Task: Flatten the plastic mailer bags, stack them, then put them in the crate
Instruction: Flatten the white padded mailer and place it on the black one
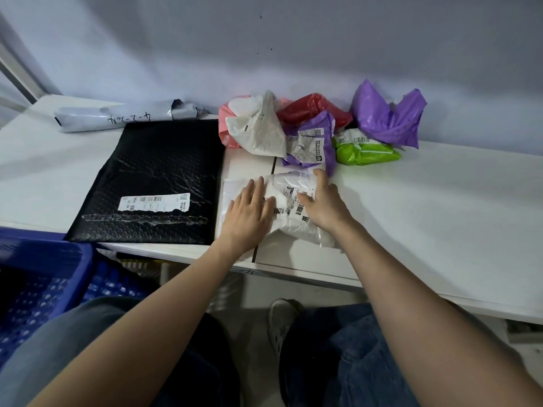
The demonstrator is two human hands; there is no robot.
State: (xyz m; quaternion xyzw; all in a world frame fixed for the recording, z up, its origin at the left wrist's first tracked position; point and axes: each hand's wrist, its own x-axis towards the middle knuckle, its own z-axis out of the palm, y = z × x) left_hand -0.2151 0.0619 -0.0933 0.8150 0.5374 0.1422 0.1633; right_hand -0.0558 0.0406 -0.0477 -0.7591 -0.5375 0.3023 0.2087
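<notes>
A crumpled white mailer bag with printed labels lies on the white table in front of me. My left hand presses flat on its left part, fingers straight. My right hand rests on its right part, fingers spread over the label. A flat black bubble mailer lies to the left. Behind are crumpled bags: white, pink, red, a purple one with a label, green and a larger purple one. The blue crate stands low at the left.
A rolled grey mailer with handwriting lies at the back left against the wall. The table's front edge runs just under my wrists. My legs in jeans and a grey shoe show below.
</notes>
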